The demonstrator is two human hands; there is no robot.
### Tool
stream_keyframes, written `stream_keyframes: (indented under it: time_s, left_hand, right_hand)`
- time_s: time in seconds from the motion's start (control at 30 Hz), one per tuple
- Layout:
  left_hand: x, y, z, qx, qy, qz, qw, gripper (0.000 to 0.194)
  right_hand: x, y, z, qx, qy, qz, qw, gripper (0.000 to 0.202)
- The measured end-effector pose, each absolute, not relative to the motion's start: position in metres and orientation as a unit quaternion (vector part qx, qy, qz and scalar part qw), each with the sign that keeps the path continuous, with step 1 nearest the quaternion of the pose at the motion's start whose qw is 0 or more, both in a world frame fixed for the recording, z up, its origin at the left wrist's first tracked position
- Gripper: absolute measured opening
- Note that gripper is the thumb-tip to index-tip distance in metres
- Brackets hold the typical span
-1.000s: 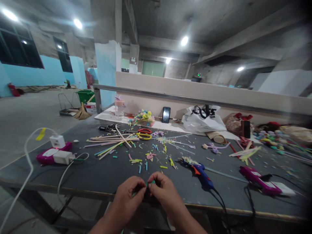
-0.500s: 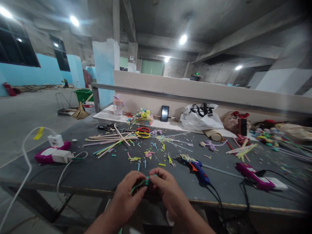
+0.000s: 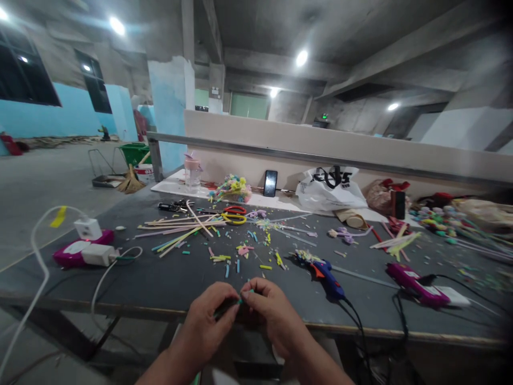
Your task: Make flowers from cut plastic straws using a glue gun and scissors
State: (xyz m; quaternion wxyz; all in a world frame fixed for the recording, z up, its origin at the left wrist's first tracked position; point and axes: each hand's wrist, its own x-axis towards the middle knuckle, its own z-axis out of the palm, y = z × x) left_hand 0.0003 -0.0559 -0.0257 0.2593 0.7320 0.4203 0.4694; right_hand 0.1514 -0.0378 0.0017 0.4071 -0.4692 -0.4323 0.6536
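A small green piece (image 3: 240, 301) is held between the left fingers (image 3: 229, 316) and the right fingers (image 3: 257, 302), near the front edge of the surface (image 3: 168, 289). From where I stand, only specks of green show; its full shape and tilt stay hidden.

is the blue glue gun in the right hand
No, the blue glue gun lies on the dark table, apart from the right hand.
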Motion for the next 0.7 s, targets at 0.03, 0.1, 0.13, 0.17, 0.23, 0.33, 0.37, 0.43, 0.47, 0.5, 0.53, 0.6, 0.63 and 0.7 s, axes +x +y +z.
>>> stream_keyframes:
  time_s: [0.03, 0.1, 0.13, 0.17, 0.23, 0.33, 0.37, 0.43, 0.47, 0.5, 0.53, 0.6, 0.63, 0.7]
  left_hand:
    - [0.001, -0.056, -0.026, 0.729, 0.421, 0.469, 0.268, 0.010]
    - [0.001, -0.056, -0.027, 0.718, 0.425, 0.469, 0.289, 0.010]
    - [0.002, -0.056, -0.027, 0.709, 0.429, 0.469, 0.307, 0.009]
    - [0.002, -0.055, -0.027, 0.691, 0.435, 0.469, 0.336, 0.008]
    - [0.003, -0.053, -0.027, 0.631, 0.445, 0.466, 0.432, 0.004]
    - [0.002, -0.048, -0.025, 0.509, 0.433, 0.466, 0.580, 0.009]
    - [0.002, -0.046, -0.023, 0.476, 0.422, 0.473, 0.610, 0.013]
    - [0.000, -0.045, -0.020, 0.427, 0.400, 0.484, 0.651, 0.021]
    - [0.000, -0.045, -0.019, 0.408, 0.391, 0.486, 0.666, 0.024]
    - [0.000, -0.045, -0.017, 0.393, 0.385, 0.488, 0.678, 0.025]
    - [0.000, -0.045, -0.016, 0.381, 0.382, 0.487, 0.687, 0.025]
    - [0.001, -0.047, -0.015, 0.368, 0.378, 0.487, 0.696, 0.025]
    - [0.002, -0.047, -0.015, 0.365, 0.378, 0.488, 0.697, 0.025]
    - [0.003, -0.047, -0.016, 0.365, 0.382, 0.485, 0.697, 0.025]
  right_hand:
    - [0.151, -0.037, 0.001, -0.467, -0.430, 0.660, 0.403, 0.022]
    - [0.151, -0.037, 0.000, -0.459, -0.419, 0.676, 0.396, 0.025]
    - [0.151, -0.037, 0.000, -0.454, -0.413, 0.685, 0.392, 0.026]
    - [0.151, -0.037, 0.000, -0.449, -0.409, 0.692, 0.391, 0.027]
    - [0.152, -0.037, 0.003, -0.440, -0.404, 0.702, 0.388, 0.028]
    - [0.154, -0.039, 0.008, -0.415, -0.397, 0.710, 0.407, 0.031]
    - [0.155, -0.039, 0.009, -0.407, -0.396, 0.708, 0.420, 0.032]
    - [0.157, -0.040, 0.009, -0.396, -0.405, 0.696, 0.441, 0.030]
    - [0.157, -0.041, 0.008, -0.395, -0.417, 0.687, 0.446, 0.028]
    - [0.156, -0.041, 0.006, -0.396, -0.433, 0.675, 0.447, 0.027]
    - [0.155, -0.042, 0.005, -0.397, -0.453, 0.662, 0.445, 0.026]
    - [0.153, -0.043, 0.001, -0.402, -0.496, 0.627, 0.447, 0.025]
    - [0.152, -0.043, 0.000, -0.403, -0.517, 0.608, 0.449, 0.026]
    - [0.150, -0.044, -0.001, -0.402, -0.553, 0.564, 0.464, 0.030]
